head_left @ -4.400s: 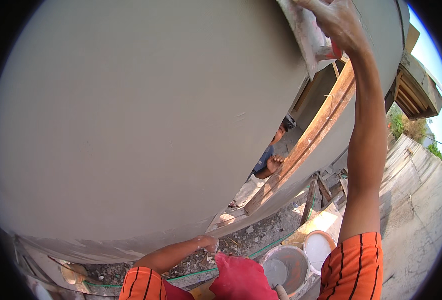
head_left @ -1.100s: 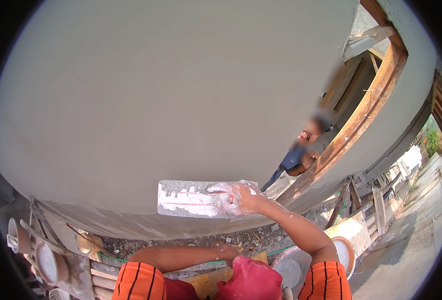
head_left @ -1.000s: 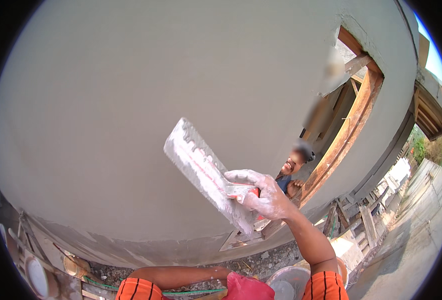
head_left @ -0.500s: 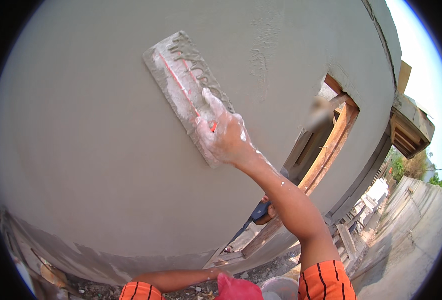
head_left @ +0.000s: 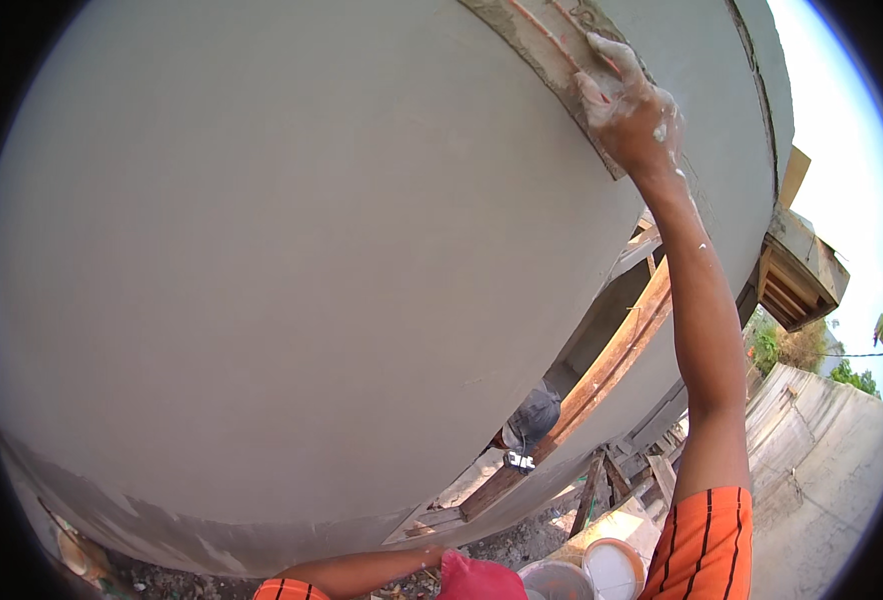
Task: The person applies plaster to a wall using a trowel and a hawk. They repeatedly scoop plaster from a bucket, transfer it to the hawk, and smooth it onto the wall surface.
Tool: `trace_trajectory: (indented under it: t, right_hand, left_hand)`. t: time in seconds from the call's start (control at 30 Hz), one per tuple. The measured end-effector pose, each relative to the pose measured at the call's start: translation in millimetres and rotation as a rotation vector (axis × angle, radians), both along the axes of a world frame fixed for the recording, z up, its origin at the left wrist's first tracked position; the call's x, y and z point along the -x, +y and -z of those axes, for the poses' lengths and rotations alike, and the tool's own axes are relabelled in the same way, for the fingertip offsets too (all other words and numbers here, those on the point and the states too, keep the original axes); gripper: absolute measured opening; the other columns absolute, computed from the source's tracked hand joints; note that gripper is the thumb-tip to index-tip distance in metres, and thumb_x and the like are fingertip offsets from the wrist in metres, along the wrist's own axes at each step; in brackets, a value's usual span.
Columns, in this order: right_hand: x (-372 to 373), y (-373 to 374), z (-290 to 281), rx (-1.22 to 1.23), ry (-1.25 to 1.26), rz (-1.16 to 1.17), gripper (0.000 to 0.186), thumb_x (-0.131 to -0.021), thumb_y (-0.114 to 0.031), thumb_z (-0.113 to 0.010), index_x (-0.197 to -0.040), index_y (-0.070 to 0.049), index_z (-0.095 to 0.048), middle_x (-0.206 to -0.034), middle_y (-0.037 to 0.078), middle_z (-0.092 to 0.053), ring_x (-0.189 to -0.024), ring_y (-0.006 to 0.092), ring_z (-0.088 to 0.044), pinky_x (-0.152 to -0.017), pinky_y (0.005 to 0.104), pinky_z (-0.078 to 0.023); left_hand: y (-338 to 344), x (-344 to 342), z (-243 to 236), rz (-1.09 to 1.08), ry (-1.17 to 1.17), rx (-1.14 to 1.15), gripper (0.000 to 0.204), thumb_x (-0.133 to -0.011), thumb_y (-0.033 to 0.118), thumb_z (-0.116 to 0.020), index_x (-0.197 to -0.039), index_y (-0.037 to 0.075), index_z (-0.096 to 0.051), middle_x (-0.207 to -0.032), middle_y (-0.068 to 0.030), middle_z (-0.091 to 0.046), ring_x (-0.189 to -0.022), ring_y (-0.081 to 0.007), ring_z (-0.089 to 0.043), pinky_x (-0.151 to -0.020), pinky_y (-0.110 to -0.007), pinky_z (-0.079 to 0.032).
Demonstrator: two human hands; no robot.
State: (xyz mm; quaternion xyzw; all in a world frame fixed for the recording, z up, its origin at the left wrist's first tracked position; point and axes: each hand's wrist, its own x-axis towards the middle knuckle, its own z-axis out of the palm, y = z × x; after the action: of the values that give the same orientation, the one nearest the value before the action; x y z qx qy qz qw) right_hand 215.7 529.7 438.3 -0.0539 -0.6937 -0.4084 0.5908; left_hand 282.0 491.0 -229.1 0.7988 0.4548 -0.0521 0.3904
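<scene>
High on the grey plastered wall (head_left: 292, 280), my right hand (head_left: 637, 120) grips a long rectangular plastering trowel (head_left: 532, 50). The trowel's plate lies against the wall, its back smeared with grey plaster and marked with red lines. Its upper end runs out of the picture. White plaster coats my fingers and spots my wrist. My left forearm (head_left: 362, 572) reaches in low across the bottom. A pinkish-red, cap-like thing (head_left: 480, 578) hides my left hand, so its fingers do not show.
A wood-framed opening (head_left: 612, 350) cuts through the wall on the right. Inside it shows another person's dark cap (head_left: 537, 415). Below stand a grey bucket (head_left: 554, 580) and an orange-rimmed bucket (head_left: 615, 570) with whitish contents. A pale boundary wall (head_left: 812, 470) runs along the right.
My right hand has swept the trowel up and to the right across the wall, my arm stretching out. A dark cap now shows in the opening, and the orange-rimmed bucket has come into view.
</scene>
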Motion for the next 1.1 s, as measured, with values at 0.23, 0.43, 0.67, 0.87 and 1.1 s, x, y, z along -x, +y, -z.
trace_trajectory:
  t: [0.23,0.43,0.67,0.87,1.1]
  right_hand:
    - [-32,94,-121,0.371,0.248,0.111,0.050,-0.083,-0.043,-0.060,-0.123,-0.013,-0.057,-0.109,0.020,-0.063,-0.092,0.0309,-0.064,-0.078,0.0385,-0.051]
    - [-83,135,-51,1.114,0.184,-0.526,0.047,-0.083,-0.031,-0.062,-0.121,-0.003,-0.057,-0.073,0.005,-0.059,-0.050,0.0079,-0.046,-0.043,0.0211,-0.041]
    - [45,-62,214,0.852,-0.588,-0.187,0.039,-0.083,-0.030,-0.061,-0.120,-0.020,-0.057,-0.108,0.014,-0.065,-0.090,0.0327,-0.064,-0.082,0.0376,-0.049]
    - [-21,-11,455,0.808,-1.072,0.156,0.036,-0.084,-0.025,-0.056,-0.120,-0.022,-0.059,-0.091,0.010,-0.068,-0.085,0.0280,-0.065,-0.077,0.0403,-0.051]
    - [-67,88,377,0.346,-0.462,0.031,0.044,-0.072,-0.012,-0.064,-0.114,-0.026,-0.063,-0.058,-0.003,-0.052,-0.052,0.0152,-0.057,-0.049,0.0308,-0.046]
  left_hand:
    - [19,18,19,-0.058,-0.028,-0.034,0.034,-0.075,0.028,-0.060,-0.100,0.006,-0.066,-0.096,-0.0178,-0.066,-0.087,-0.0315,-0.064,-0.071,-0.043,-0.049]
    - [31,11,-19,-0.100,-0.059,-0.101,0.036,-0.075,0.031,-0.059,-0.102,0.008,-0.066,-0.100,-0.0164,-0.066,-0.090,-0.0302,-0.064,-0.072,-0.043,-0.049]
    - [10,35,0,-0.148,-0.007,-0.052,0.034,-0.069,0.031,-0.062,-0.092,0.006,-0.068,-0.089,-0.0150,-0.067,-0.083,-0.0280,-0.064,-0.068,-0.043,-0.048]
    - [6,28,-47,-0.132,0.184,0.008,0.036,-0.073,0.023,-0.061,-0.106,0.008,-0.066,-0.108,-0.0129,-0.065,-0.098,-0.0300,-0.063,-0.077,-0.043,-0.051]
    - [-3,46,-9,-0.055,0.207,0.017,0.033,-0.075,0.025,-0.059,-0.101,0.005,-0.066,-0.100,-0.0134,-0.066,-0.089,-0.0302,-0.063,-0.073,-0.043,-0.049]
